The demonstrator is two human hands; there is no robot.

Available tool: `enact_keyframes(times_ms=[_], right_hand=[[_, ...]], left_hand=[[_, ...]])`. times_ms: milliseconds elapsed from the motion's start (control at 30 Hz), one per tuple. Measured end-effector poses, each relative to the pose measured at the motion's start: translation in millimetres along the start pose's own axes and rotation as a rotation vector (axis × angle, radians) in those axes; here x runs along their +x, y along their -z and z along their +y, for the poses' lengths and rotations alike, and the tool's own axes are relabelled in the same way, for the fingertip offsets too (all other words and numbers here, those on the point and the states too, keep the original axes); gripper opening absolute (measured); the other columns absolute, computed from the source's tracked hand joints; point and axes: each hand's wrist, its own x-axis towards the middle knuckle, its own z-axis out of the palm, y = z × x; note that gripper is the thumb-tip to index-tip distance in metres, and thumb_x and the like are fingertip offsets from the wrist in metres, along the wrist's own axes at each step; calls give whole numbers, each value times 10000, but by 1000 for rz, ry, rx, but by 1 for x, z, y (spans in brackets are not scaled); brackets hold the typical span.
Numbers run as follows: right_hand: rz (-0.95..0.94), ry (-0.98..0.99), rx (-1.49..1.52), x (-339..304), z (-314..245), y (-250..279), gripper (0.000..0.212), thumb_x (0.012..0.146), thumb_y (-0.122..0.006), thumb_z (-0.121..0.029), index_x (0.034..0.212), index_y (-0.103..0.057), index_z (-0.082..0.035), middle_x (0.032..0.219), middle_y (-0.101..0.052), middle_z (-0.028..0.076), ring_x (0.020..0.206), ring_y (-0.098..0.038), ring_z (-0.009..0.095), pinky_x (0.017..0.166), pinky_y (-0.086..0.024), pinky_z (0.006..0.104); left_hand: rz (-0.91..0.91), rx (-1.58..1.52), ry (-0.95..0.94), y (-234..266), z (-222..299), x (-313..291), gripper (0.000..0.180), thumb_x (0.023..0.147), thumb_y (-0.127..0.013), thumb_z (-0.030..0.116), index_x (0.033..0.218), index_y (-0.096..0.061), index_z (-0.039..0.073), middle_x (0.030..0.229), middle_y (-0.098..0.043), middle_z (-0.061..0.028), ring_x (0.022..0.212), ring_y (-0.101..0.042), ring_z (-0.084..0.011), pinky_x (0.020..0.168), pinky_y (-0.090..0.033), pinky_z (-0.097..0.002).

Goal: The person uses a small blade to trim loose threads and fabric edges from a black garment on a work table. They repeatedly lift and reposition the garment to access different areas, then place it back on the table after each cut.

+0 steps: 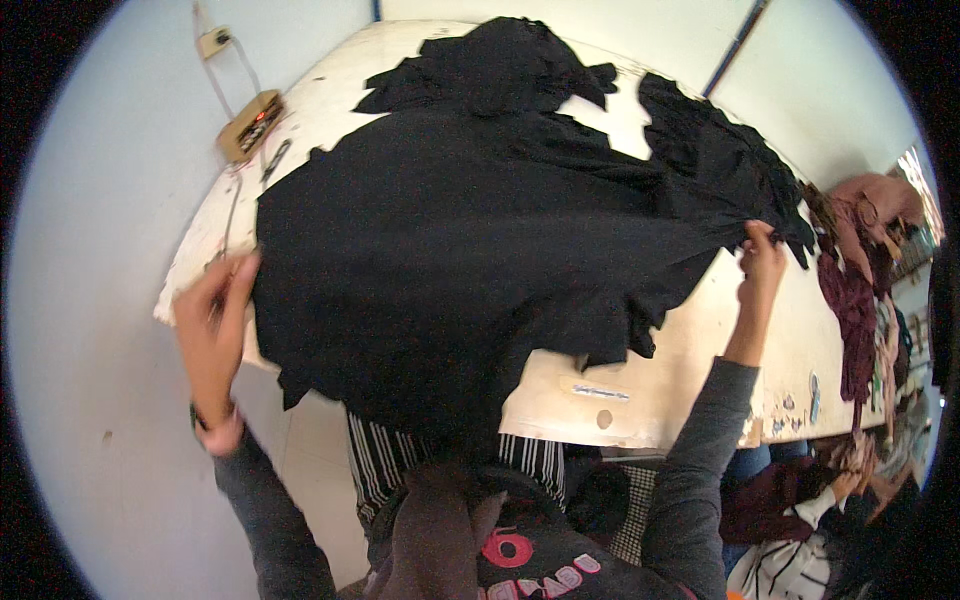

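White tabletop [680, 345]: black cloth [450, 240] overhangs near edge, hands [212, 318] [763, 268] at opposite sides.

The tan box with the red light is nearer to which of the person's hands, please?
Left. The left hand is below the tan box in the view, at the left edge of the black cloth; the right hand is far to the right, pinching the cloth.

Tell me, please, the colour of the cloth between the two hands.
The cloth is black, without visible pattern; the head view shows it best.
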Motion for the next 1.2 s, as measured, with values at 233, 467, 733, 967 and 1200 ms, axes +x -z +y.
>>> enact_keyframes(times_ms=[233,467,733,967,1200], right_hand=[[11,344,-488,35,28,6,565,900,-716,-91,1408,-482,-17,1308,-627,206,1205,-627,302,1004,-497,372],[-441,302,-312,-128,-57,-58,90,938,-738,-119,951,-721,-31,859,-683,-15,725,-550,32,622,-425,198],[-617,305,-288,-194,-50,-112,67,918,-757,-56,929,-708,-11,733,-627,-16,680,-554,40,617,-427,202],[-794,283,-324,-222,-44,-148,252,845,-787,-150,1067,-692,-77,811,-673,72,730,-661,187,678,-515,317],[-713,78,-136,-241,-11,-139,333,882,-788,-181,1148,-642,-44,853,-628,22,763,-578,97,663,-464,256]], left_hand=[[-212,-129,-349,-81,40,52,554,1005,-604,220,1532,-463,127,1524,-505,-177,1368,-520,-365,1138,-414,-430],[-260,-148,-221,-100,55,-32,201,884,-735,117,1080,-717,78,985,-674,-82,890,-671,-262,788,-490,-375],[-168,-252,206,-74,50,-63,118,903,-759,101,896,-710,-7,742,-668,-68,649,-568,-108,600,-435,-254],[-197,-54,-107,-98,58,-76,146,852,-778,152,973,-755,75,1005,-705,-90,959,-661,-273,796,-502,-373],[-362,-287,-122,-176,46,-47,152,922,-736,181,1016,-719,63,1025,-704,-85,973,-669,-250,877,-500,-328]])
